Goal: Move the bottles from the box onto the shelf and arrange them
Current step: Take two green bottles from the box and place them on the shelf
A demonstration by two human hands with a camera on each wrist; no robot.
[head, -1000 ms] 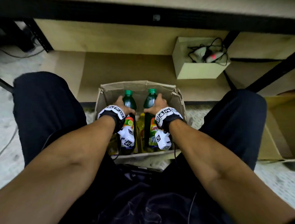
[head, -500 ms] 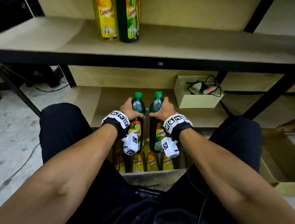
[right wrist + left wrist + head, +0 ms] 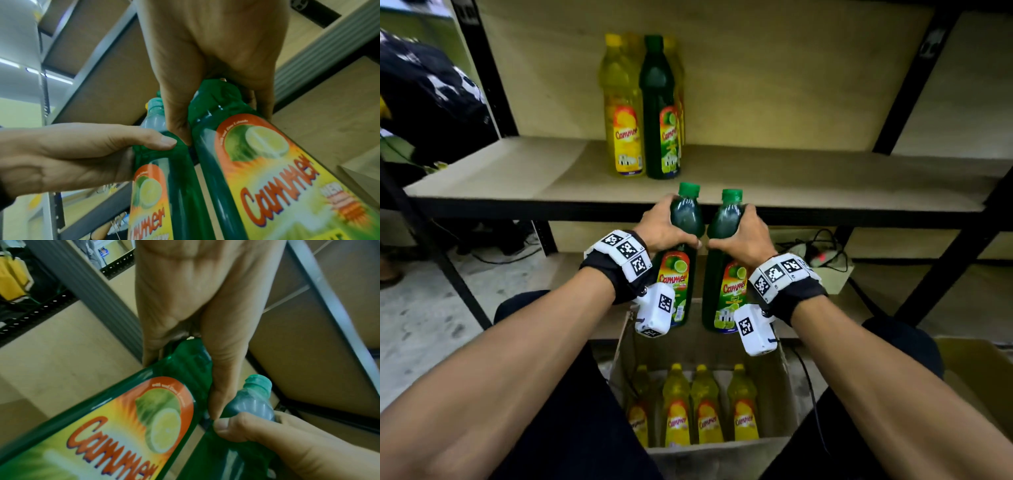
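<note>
My left hand (image 3: 666, 228) grips the neck of a green bottle (image 3: 677, 270), and my right hand (image 3: 743, 233) grips a second green bottle (image 3: 724, 281) beside it. Both bottles hang upright above the cardboard box (image 3: 774, 383), just below the front edge of the wooden shelf (image 3: 791, 181). In the left wrist view my left hand (image 3: 197, 331) wraps the near green bottle (image 3: 115, 426). In the right wrist view my right hand (image 3: 213, 78) wraps its green bottle (image 3: 267, 170). Several yellow bottles (image 3: 698, 411) stand in the box. A yellow bottle (image 3: 623, 113) and a green bottle (image 3: 659, 113) stand on the shelf.
Black metal uprights (image 3: 914, 85) frame the shelf. A small box with cables (image 3: 825, 260) sits on the lower shelf at the right. My knees flank the cardboard box. A dark bag (image 3: 431, 96) hangs at the upper left.
Both hands have lifted the two green bottles out of the box and up to the level of the shelf's front edge. The head view has tilted up, showing the shelf.
</note>
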